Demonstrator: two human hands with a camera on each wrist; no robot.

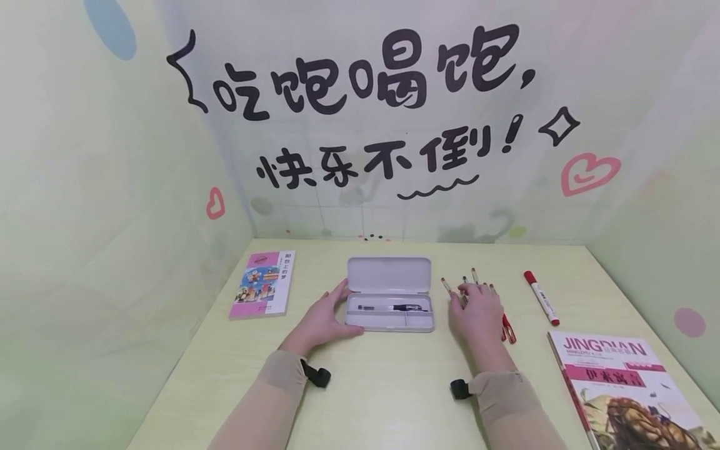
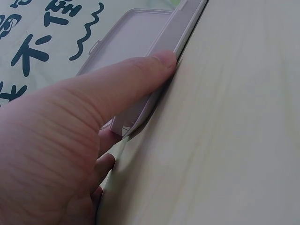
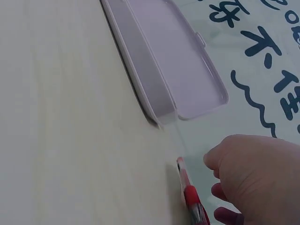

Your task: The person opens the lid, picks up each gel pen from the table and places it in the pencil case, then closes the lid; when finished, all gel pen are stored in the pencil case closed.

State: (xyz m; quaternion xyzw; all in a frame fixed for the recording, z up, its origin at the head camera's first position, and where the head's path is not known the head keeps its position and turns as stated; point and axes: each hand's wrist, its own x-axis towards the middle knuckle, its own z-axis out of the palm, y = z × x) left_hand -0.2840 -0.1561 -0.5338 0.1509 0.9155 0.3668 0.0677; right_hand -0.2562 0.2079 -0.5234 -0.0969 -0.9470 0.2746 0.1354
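Observation:
A pale lilac pencil case [image 1: 374,321] lies open on the table, its lid [image 1: 389,275] tipped back. A pen with a dark grip [image 1: 409,307] lies in its rear compartment. My left hand [image 1: 322,322] holds the case's left end, the thumb along the front wall and the fingers round the side, as the left wrist view also shows. Just right of the case, my right hand [image 1: 478,315] is over several pens [image 1: 446,285], with fingers bent down among them. In the right wrist view a red pen [image 3: 191,196] lies beside that hand; no pen shows between thumb and fingers.
A small pink book [image 1: 261,284] lies at the far left of the table. Toward the right are a red-capped marker [image 1: 542,299] and a larger book [image 1: 630,394] near the front. Printed sheets [image 1: 360,219] wall the back and both sides.

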